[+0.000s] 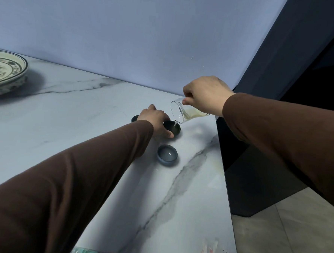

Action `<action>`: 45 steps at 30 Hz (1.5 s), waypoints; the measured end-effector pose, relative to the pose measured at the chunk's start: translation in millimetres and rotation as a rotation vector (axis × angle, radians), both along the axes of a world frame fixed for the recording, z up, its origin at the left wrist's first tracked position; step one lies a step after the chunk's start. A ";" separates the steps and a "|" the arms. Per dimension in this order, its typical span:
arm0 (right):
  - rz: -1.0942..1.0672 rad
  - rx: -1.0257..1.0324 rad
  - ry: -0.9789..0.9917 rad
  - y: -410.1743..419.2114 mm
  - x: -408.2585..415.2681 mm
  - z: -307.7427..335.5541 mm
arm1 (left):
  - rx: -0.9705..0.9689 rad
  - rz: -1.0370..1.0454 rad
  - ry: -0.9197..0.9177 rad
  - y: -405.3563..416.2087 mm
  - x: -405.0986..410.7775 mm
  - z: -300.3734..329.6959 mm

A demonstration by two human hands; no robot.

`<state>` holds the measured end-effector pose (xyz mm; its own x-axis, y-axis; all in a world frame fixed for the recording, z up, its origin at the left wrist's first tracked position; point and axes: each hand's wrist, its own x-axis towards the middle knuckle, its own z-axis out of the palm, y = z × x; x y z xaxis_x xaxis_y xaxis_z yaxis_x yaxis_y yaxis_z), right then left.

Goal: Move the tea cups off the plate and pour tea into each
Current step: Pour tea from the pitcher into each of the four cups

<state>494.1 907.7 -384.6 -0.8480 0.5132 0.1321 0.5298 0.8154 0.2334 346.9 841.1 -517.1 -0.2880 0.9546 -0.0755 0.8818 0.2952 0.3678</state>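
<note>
— Where are the cups now?

— All off the plate [19, 72], which sits alone at the upper left of the frame. Three cups stand near the middle, on the marble table [75, 109]: the near cup [167, 154] below centre, the middle cup [173, 128] just above it, and the far cup [134, 118], half hidden behind the left hand [156, 121].

— And the hands?

— The right hand [205, 96] is closed round a tilted glass pitcher [184, 112], its lip just over the middle cup, a thin stream of pale tea falling in. The left hand curls loosely against that cup's left side, thumb at the rim, steadying it.

— How would you do this well?

— Keep the lip low and the tilt gentle, I'd say, so the stream lands in the cup's middle. Level the pitcher before the tea nears the rim. The near cup looks filled already, though I can't be sure; the far one I can't see into.
</note>
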 end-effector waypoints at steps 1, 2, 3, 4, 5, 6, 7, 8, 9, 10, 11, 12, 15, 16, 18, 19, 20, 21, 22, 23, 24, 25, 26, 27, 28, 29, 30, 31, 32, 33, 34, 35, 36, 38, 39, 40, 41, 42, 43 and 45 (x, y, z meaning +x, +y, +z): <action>0.002 0.007 0.002 0.2 0.1 0.8 | -0.001 -0.004 0.003 -0.2 0.1 -0.2; 0.005 0.015 0.002 0.6 0.0 1.5 | -0.002 -0.005 0.001 -0.2 -0.1 -0.3; 0.008 0.021 0.001 0.9 0.0 2.1 | -0.002 0.000 -0.004 -0.2 -0.4 -0.5; 0.010 0.026 0.000 1.2 0.0 2.7 | 0.001 0.006 -0.010 -0.4 -0.4 -0.4; 0.012 0.031 0.000 1.4 0.1 3.7 | 0.006 0.011 -0.012 -0.7 -0.4 -0.1; 0.014 0.037 0.000 1.7 0.0 4.2 | 0.008 0.009 -0.010 -0.3 -0.4 0.0; 0.018 0.044 -0.001 1.8 0.1 5.1 | 0.007 0.000 -0.003 -0.2 -0.5 0.2; 0.021 0.051 -0.003 1.8 0.0 5.8 | 0.003 -0.008 0.003 0.2 -0.4 0.4; 0.024 0.056 -0.005 1.9 0.0 6.8 | 0.000 -0.011 0.006 0.2 -0.2 0.7; 0.027 0.059 -0.006 1.9 -0.2 7.6 | -0.005 -0.008 0.002 0.1 -0.2 0.9; 0.031 0.063 -0.008 1.9 -0.2 8.7 | -0.009 -0.003 -0.006 0.0 -0.3 0.9; 0.034 0.066 -0.009 2.1 -0.2 9.3 | -0.009 0.001 -0.012 0.0 -0.3 0.8; 0.041 0.076 -0.011 1.8 -0.2 11.3 | -0.008 -0.001 -0.010 0.0 0.2 0.6; 0.043 0.078 -0.011 1.7 -0.3 11.6 | -0.009 -0.002 -0.011 -0.1 0.3 0.7; 0.044 0.081 -0.008 1.3 -0.4 12.2 | -0.008 -0.002 -0.009 -0.3 0.5 0.7; 0.043 0.082 -0.004 1.1 -0.5 12.2 | -0.007 -0.001 -0.010 -0.5 0.6 0.6; 0.039 0.079 0.003 1.3 -0.5 12.1 | -0.007 0.000 -0.012 -0.5 0.6 0.7; 0.032 0.069 0.013 1.6 0.0 11.9 | -0.007 0.002 -0.015 -0.7 0.8 0.7; 0.021 0.053 0.026 2.3 0.8 10.9 | -0.008 0.003 -0.016 -0.8 0.8 0.8; 0.007 0.035 0.042 3.1 2.3 9.7 | -0.007 0.001 -0.014 -1.0 0.8 0.7; -0.011 0.016 0.058 4.2 4.4 7.8 | -0.007 0.000 -0.011 -0.9 0.9 0.6; -0.035 -0.006 0.075 5.3 7.2 5.4 | -0.004 0.001 -0.009 -1.0 1.1 0.5; -0.069 -0.034 0.093 6.7 10.5 2.5 | 0.002 0.001 -0.008 -1.0 1.4 0.6; -0.111 -0.074 0.115 7.8 14.5 -1.0 | 0.009 -0.005 0.001 -0.9 1.8 0.6; -0.163 -0.123 0.145 8.9 18.8 -4.7 | 0.019 -0.020 0.020 -0.5 2.4 0.9; -0.219 -0.178 0.184 9.5 23.4 -8.4 | 0.028 -0.038 0.050 -0.3 3.1 1.4; -0.276 -0.236 0.230 10.2 28.2 -12.2 | 0.034 -0.053 0.079 -0.4 4.0 1.9; -0.328 -0.293 0.280 10.4 32.9 -15.6 | 0.038 -0.062 0.106 -0.9 4.9 2.4; -0.375 -0.348 0.329 10.0 37.3 -18.5 | 0.034 -0.068 0.128 -1.6 5.7 2.9; -0.413 -0.400 0.374 8.8 41.5 -20.2 | 0.028 -0.073 0.145 -2.7 6.6 3.6; -0.440 -0.446 0.411 7.3 44.7 -21.1 | 0.022 -0.079 0.154 -3.8 7.3 4.4; -0.455 -0.481 0.437 4.8 48.2 -20.9 | 0.025 -0.083 0.154 -5.9 8.1 5.9; -0.460 -0.505 0.456 1.9 51.0 -19.9 | 0.035 -0.086 0.147 -8.6 8.5 7.7; -0.458 -0.533 0.487 -5.6 55.9 -16.2 | 0.069 -0.085 0.125 -16.7 7.8 11.8; -0.453 -0.542 0.501 -9.2 57.5 -14.2 | 0.084 -0.082 0.117 -21.7 6.7 13.3; -0.446 -0.549 0.511 -13.7 59.5 -12.0 | 0.095 -0.081 0.113 -28.3 5.9 14.7; -0.434 -0.547 0.513 -18.3 61.3 -10.1 | 0.107 -0.079 0.111 -35.1 5.3 15.4; -0.418 -0.538 0.507 -23.4 62.8 -8.6 | 0.120 -0.076 0.106 -42.9 4.9 15.5; -0.398 -0.522 0.497 -28.4 64.2 -7.5 | 0.135 -0.075 0.097 -51.2 5.6 15.1; -0.353 -0.483 0.466 -38.3 66.5 -5.5 | 0.147 -0.078 0.073 -67.1 8.8 13.2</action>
<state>560.7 869.4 -390.0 -0.5339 0.8358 0.1282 0.7350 0.5337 -0.4184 355.7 774.0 -503.9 -0.2125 0.9734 0.0853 0.9258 0.1726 0.3362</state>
